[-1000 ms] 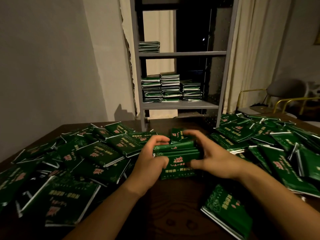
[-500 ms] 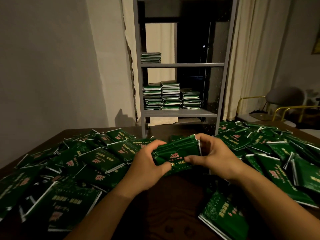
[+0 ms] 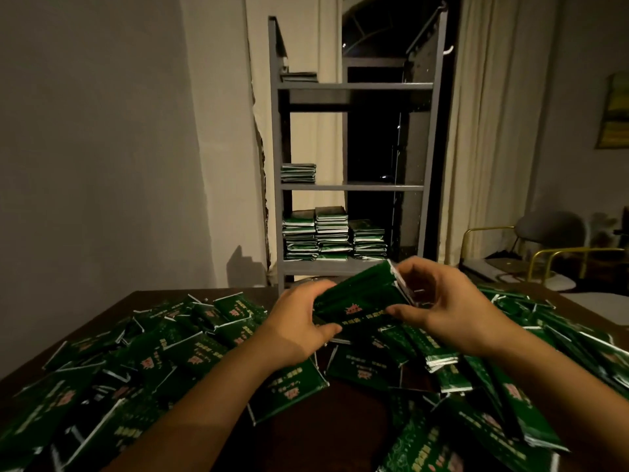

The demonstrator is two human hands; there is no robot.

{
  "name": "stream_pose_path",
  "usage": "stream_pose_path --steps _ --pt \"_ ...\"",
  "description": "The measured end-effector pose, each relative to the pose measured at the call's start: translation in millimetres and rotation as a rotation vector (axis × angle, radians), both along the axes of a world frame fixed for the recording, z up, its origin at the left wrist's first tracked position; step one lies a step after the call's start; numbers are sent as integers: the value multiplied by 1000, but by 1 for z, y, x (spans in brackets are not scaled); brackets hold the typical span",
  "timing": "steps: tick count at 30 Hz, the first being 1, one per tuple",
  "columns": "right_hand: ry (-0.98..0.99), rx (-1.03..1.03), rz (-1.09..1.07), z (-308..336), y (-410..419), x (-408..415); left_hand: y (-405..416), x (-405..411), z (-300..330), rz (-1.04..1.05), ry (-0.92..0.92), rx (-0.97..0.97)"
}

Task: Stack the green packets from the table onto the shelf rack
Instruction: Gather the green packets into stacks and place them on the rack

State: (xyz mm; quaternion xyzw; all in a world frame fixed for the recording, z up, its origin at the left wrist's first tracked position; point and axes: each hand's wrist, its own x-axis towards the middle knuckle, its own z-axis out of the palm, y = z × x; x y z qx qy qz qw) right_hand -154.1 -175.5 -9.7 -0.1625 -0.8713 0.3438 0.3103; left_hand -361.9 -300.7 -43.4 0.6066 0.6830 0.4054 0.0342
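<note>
I hold a small bundle of green packets tilted above the table, between both hands. My left hand grips its left end; my right hand grips its right end, thumb under and fingers over. Many loose green packets cover the dark table on both sides. Behind the table stands a grey shelf rack. Its lowest visible shelf bears three stacks of packets, the middle shelf a short stack at the left, the top shelf a thin one.
A pale wall is at the left and cream curtains hang right of the rack. A chair with a gold frame stands at the far right. A picture hangs on the right wall.
Both hands have lifted the bundle off the table and raised it toward the rack. My view has tilted up, showing the rack's top shelf.
</note>
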Motion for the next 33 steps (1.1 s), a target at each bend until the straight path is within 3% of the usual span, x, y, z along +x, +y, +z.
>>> stream_pose_path --steps 11,17,26,33 --pt "142 381 -219 9 29 -2 68 -18 26 -74 -49 71" --pt "187 591 -388 9 54 -11 102 -28 30 92 -35 5" --pt "114 1044 -656 -8 98 -63 130 -23 23 42 495 -135" --pt "69 1117 -678 -5 125 -102 151 -32 21 48 542 -123"
